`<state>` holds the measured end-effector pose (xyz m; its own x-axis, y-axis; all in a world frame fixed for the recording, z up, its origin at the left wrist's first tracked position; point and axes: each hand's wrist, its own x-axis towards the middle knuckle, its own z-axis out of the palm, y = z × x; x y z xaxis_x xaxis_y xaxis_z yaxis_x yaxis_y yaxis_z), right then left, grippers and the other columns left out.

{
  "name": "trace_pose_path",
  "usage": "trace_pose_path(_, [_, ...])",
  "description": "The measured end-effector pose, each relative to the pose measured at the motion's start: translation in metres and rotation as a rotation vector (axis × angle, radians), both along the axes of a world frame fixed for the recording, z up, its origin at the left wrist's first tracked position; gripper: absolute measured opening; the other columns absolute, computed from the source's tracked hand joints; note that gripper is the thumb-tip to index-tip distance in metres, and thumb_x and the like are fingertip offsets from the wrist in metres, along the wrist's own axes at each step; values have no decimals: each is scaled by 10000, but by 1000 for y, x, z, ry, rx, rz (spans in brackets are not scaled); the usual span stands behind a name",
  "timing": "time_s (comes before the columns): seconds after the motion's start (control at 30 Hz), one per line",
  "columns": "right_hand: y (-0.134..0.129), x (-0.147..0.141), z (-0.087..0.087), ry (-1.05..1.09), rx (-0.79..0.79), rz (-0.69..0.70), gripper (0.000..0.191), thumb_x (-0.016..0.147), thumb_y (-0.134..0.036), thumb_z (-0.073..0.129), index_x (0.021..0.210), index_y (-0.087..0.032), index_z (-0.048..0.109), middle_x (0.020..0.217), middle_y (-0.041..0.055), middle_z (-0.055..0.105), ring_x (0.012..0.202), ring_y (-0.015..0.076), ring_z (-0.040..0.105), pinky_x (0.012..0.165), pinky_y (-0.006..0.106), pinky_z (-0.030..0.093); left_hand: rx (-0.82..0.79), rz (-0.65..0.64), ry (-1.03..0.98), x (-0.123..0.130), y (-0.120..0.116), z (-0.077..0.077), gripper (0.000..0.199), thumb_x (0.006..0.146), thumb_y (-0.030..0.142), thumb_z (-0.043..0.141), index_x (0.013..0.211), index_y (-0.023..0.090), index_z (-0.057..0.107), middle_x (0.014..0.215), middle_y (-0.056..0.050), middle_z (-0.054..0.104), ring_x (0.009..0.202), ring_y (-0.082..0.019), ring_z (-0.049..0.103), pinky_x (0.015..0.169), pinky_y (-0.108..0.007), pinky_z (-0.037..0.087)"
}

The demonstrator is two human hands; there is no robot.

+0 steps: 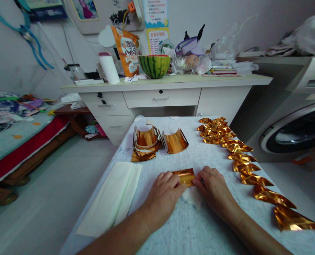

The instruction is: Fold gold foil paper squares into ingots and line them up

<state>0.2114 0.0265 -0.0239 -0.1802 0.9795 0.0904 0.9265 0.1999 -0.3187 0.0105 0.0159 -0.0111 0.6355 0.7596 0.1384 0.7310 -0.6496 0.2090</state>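
Observation:
A small sheet of gold foil paper (186, 176) lies on the cloth-covered table between my two hands. My left hand (166, 193) is closed on its left end, with fingers bent over the foil. At the right end my right hand (213, 187) pinches the edge of the same sheet, its fingers curled together. Beyond them stand a stack of curved gold sheets (146, 140) and a separate curved gold sheet (175, 141). Folded gold foil pieces (243, 166) run in a row along the table's right side.
Pale paper sheets (109, 200) lie left of my left forearm. Past the table is a white desk (162, 82) with a half watermelon (154, 66), a paper roll (108, 68) and an orange bag (127, 51). A washing machine (292, 117) stands right, a bed (27, 136) left.

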Motion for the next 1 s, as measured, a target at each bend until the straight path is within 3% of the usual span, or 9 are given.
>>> trace_pose_path(0.13, [1,1,-2,23,-1,1,194,903,-271,559,749,-207,659,832,63,608,773,224,527,706,335,361,26,-45,68,3,-3,4,180,976,192,477,1099,226,604,946,-12,587,920,-199,521,816,-345,450])
trace_pose_path(0.43, [-2,9,3,250,-50,58,122,801,-166,530,820,-207,643,866,39,617,867,220,534,787,356,377,15,-61,181,7,-4,8,134,957,164,495,1056,189,582,942,-24,607,880,-196,560,742,-317,504])
trace_pose_path(0.73, [-2,3,4,156,-58,8,125,859,-200,545,790,-207,649,883,43,598,846,210,527,749,322,368,98,-47,214,7,-8,4,305,941,132,496,1235,214,497,997,-34,600,892,-211,565,712,-330,536])
trace_pose_path(1.0, [-3,-5,5,26,-74,-38,190,897,-181,491,819,-194,664,917,85,587,858,240,501,747,347,350,95,-51,208,7,-9,1,272,931,143,519,1194,216,522,979,-32,589,896,-213,557,718,-331,536])
